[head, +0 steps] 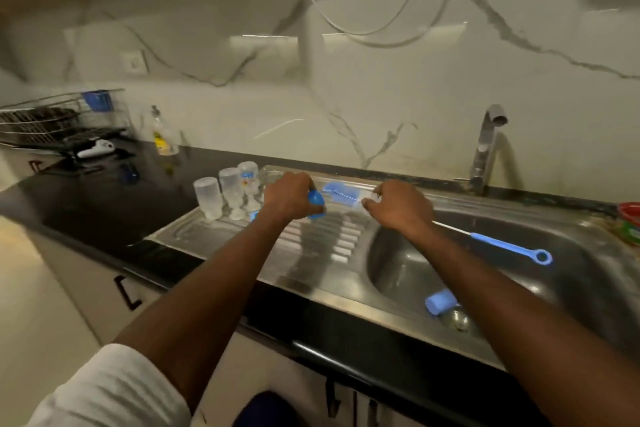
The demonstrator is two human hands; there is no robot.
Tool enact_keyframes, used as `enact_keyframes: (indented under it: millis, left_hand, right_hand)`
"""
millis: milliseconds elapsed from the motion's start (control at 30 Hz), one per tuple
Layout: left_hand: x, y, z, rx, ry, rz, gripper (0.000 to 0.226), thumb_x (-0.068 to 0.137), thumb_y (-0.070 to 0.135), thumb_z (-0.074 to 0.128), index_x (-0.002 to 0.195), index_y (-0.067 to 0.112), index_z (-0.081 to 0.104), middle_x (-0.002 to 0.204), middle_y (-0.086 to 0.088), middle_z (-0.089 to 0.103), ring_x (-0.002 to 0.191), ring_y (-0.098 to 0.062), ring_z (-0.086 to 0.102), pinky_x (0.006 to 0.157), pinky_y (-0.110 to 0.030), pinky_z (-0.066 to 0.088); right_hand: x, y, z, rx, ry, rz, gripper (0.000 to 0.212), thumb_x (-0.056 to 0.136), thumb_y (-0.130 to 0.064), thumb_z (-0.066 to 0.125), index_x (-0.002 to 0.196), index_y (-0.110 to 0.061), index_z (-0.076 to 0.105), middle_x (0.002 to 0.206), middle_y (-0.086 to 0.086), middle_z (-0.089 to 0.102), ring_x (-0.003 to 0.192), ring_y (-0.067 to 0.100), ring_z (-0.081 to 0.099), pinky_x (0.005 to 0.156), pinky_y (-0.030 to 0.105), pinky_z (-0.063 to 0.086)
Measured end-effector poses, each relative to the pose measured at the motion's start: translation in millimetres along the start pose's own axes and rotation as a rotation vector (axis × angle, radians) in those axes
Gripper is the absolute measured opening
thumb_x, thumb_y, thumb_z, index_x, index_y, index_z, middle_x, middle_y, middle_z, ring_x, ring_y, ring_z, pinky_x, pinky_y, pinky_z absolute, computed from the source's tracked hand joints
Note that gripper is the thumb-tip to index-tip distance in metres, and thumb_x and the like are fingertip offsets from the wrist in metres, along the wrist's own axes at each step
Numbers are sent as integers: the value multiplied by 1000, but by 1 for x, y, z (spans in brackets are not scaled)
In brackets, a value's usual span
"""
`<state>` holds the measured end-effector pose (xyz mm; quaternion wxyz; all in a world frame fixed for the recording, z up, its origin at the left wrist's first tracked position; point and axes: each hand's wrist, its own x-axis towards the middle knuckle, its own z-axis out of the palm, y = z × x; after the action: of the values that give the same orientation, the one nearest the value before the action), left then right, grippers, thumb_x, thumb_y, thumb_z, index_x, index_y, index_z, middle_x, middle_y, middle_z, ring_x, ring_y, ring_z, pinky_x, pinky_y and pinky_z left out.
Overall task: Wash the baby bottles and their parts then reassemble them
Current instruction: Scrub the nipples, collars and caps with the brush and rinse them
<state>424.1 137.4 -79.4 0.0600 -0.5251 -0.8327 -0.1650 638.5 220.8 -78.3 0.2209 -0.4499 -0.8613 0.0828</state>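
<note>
My left hand (289,199) grips the blue end of a clear baby bottle (341,192) that lies level over the drainboard. My right hand (398,206) is curled at the bottle's other end, where the white bristles of a bottle brush (509,247) show at my fingertips. The brush's wire stem and blue ring handle stick out behind my right wrist, over the basin. Three clear bottles (230,192) stand upside down on the left of the drainboard. A blue cap (439,302) lies in the basin near the drain.
The steel sink (346,291) is set in a black counter. The tap (486,142) stands at the back right, with no water seen running. A soap bottle (162,135) and a dish rack (52,125) are at the back left. A red and green container (630,222) sits at the right edge.
</note>
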Motion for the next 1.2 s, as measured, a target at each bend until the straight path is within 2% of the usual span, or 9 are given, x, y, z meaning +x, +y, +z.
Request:
enact_keyframes:
  millis: [133,300,467,633,700,800,967,1100,1200]
  left_hand:
    - [-7,-37,-11,57,-30,-67,56,74,55,81,118,23,69,118,0,65,109,-21,62,82,-35,51]
    - [-9,-57,-3,110,-70,-90,57,76,52,81,123,25,63,120,-2,64,107,-21,62,87,-37,53]
    - [-4,-58,9,167,-91,-76,58,76,50,82,126,25,64,120,-1,62,107,-20,60,76,-32,42]
    - [4,-57,12,175,-150,-67,66,75,58,80,129,26,61,125,0,62,113,-20,58,81,-33,42]
    - [6,-52,7,164,-116,-36,67,75,65,76,129,28,62,126,3,62,117,-21,58,85,-36,47]
    - [14,-31,3,121,-13,48,53,78,64,73,117,29,68,119,5,67,115,-19,61,89,-37,52]
    - [26,49,22,-54,-69,189,29,81,54,76,102,34,70,101,15,70,102,-11,63,91,-38,54]
    - [28,131,64,-100,-124,291,24,82,49,74,100,34,71,104,11,71,101,-13,64,91,-40,55]
    - [25,178,105,-43,-248,370,34,79,47,74,109,30,72,115,1,70,109,-22,64,92,-36,52]
  right_hand:
    - [10,-42,21,6,2,-5,35,90,-51,59,111,-26,70,117,3,69,109,29,65,75,32,39]
    - [17,-60,44,-1,-24,-5,32,89,-48,60,110,-25,70,110,3,70,103,28,66,72,31,38]
    - [19,-50,49,-13,1,-20,34,91,-51,58,111,-26,70,110,1,70,104,28,65,73,31,38]
    - [18,-24,45,-32,29,-16,37,91,-54,60,115,-27,70,108,1,70,100,26,66,75,33,47]
    - [16,-13,38,-37,35,-5,37,91,-54,61,114,-26,71,105,1,70,96,25,66,74,35,50]
    - [13,11,19,-55,65,26,35,92,-53,61,111,-26,70,106,2,70,97,26,66,71,33,43]
    - [2,76,-24,-114,135,115,37,91,-52,60,116,-26,70,107,5,71,100,29,66,72,33,45]
    - [-15,139,-47,-217,120,199,37,91,-52,58,113,-24,68,111,5,70,102,29,66,70,32,40]
    - [-24,176,-47,-256,75,268,35,89,-48,59,109,-22,69,111,7,70,103,30,66,72,33,40]
